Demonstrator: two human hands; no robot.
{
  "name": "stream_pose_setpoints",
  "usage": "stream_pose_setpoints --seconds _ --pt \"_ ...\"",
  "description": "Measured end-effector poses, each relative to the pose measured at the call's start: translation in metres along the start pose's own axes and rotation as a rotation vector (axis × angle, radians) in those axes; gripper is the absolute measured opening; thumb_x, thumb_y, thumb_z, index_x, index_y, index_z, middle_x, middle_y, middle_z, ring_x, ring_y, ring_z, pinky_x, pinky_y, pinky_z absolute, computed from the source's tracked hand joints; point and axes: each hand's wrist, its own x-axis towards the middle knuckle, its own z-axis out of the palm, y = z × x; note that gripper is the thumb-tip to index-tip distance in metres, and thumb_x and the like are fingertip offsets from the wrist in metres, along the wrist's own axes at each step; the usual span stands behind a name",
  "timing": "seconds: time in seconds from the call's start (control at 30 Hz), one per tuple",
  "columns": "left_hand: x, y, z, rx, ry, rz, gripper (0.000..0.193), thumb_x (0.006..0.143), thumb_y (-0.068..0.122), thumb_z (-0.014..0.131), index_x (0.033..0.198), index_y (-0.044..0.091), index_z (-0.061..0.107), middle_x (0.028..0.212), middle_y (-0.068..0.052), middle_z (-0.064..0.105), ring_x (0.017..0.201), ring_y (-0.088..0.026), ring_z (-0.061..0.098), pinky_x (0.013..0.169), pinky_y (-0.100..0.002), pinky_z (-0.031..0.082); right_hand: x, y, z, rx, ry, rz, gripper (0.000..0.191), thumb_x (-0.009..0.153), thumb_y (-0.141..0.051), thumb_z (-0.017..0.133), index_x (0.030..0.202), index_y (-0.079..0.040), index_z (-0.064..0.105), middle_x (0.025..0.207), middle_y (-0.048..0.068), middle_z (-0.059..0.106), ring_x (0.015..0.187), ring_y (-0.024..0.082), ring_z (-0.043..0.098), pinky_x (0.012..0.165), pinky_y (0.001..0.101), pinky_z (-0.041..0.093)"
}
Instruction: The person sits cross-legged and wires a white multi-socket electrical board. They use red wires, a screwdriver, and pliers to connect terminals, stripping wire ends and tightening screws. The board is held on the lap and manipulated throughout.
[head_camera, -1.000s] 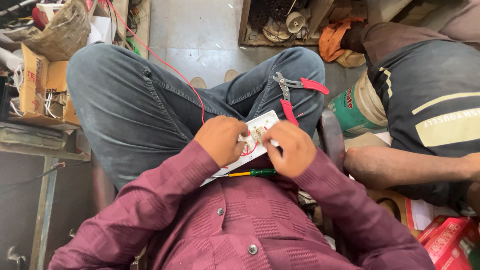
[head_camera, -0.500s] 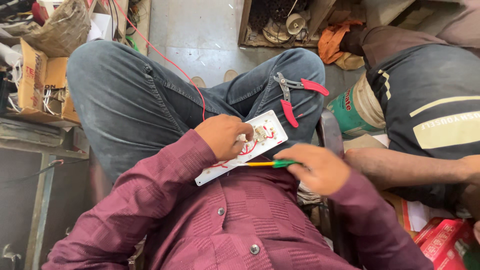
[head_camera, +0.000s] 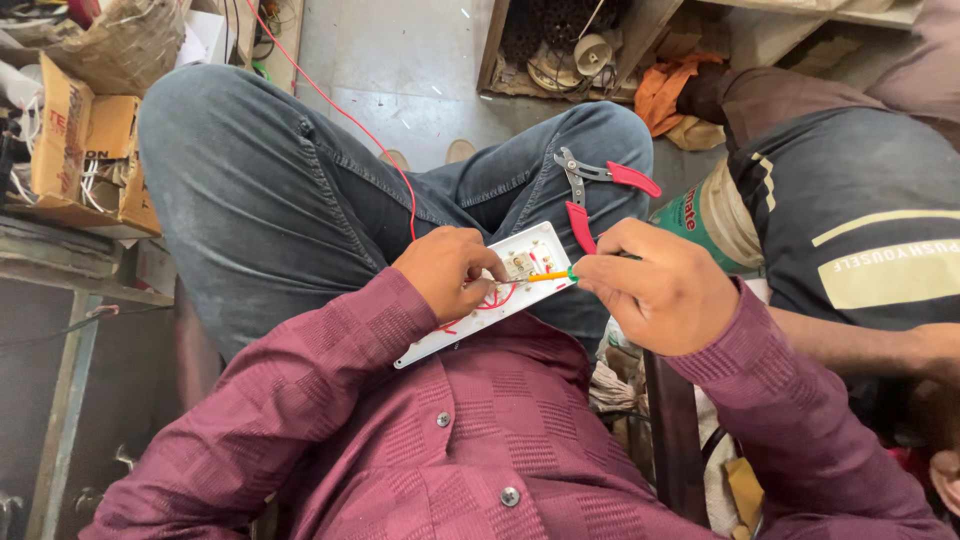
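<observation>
Person is sitting with legs crossed; a white switch plate (head_camera: 470, 318) is lying on the lap, back side up, red wiring showing. Left hand (head_camera: 447, 272) is closing on the plate's upper edge, fingers pressing it down. Right hand (head_camera: 660, 283) is gripping a screwdriver (head_camera: 548, 277) with a yellow shaft and green collar, tip sitting among the plate's terminals. Red-handled pliers (head_camera: 600, 190) are resting open on the right knee, just beside the plate. A cardboard box (head_camera: 75, 150) at far left is holding white cables. A crate (head_camera: 570, 50) at top is holding round metal parts. Another person's arm (head_camera: 860, 345) is reaching in at right.
</observation>
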Motion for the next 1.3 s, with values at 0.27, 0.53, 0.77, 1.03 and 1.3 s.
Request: stream_pose_setpoints --seconds 0.27,0.53,0.77,1.03,1.3 --pt "0.001 -0.005 0.004 -0.012 0.009 -0.009 0.021 0.075 0.018 0.072 0.093 0.018 0.083 0.081 -0.007 0.066 0.086 -0.027 0.063 0.076 -0.041 0.051 0.012 -0.003 -0.004 -0.010 -0.030 -0.085 0.020 0.080 0.002 0.072 0.098 -0.006 0.072 0.088 0.009 0.061 0.075 0.027 0.064 0.065 0.0374 0.050" --pt "0.002 -0.010 0.008 0.003 0.019 0.020 0.022 0.075 0.018 0.072 0.094 0.017 0.082 0.084 -0.007 0.067 0.087 -0.027 0.064 0.077 -0.041 0.051 0.032 -0.011 -0.005 -0.142 -0.099 -0.258 0.026 0.075 -0.002 0.069 0.101 -0.006 0.071 0.093 0.011 0.061 0.083 0.031 0.064 0.071 0.0402 0.052" --pt "0.003 -0.013 0.011 0.008 0.033 0.048 0.021 0.075 0.017 0.072 0.093 0.016 0.082 0.081 -0.008 0.067 0.086 -0.028 0.064 0.078 -0.042 0.051 0.065 -0.023 -0.008 -0.446 -0.554 -0.179 0.020 0.097 -0.030 0.060 0.099 -0.010 0.064 0.089 0.007 0.056 0.081 0.025 0.066 0.067 0.0394 0.052" --pt "0.004 -0.016 0.013 0.008 0.047 0.054 0.019 0.073 0.017 0.072 0.090 0.015 0.082 0.082 -0.010 0.067 0.088 -0.031 0.064 0.080 -0.044 0.051 0.076 -0.024 -0.011 -0.421 -0.547 -0.251 0.015 0.095 -0.021 0.061 0.097 -0.006 0.060 0.089 0.009 0.055 0.078 0.028 0.067 0.064 0.0409 0.053" --pt "0.002 -0.015 0.014 -0.003 0.083 0.060 0.021 0.072 0.014 0.071 0.090 0.014 0.082 0.084 -0.011 0.068 0.088 -0.032 0.064 0.078 -0.044 0.051 0.066 -0.024 -0.009 -0.402 -0.561 -0.250 0.016 0.096 -0.020 0.057 0.105 -0.007 0.059 0.092 0.009 0.054 0.074 0.026 0.067 0.060 0.0394 0.053"
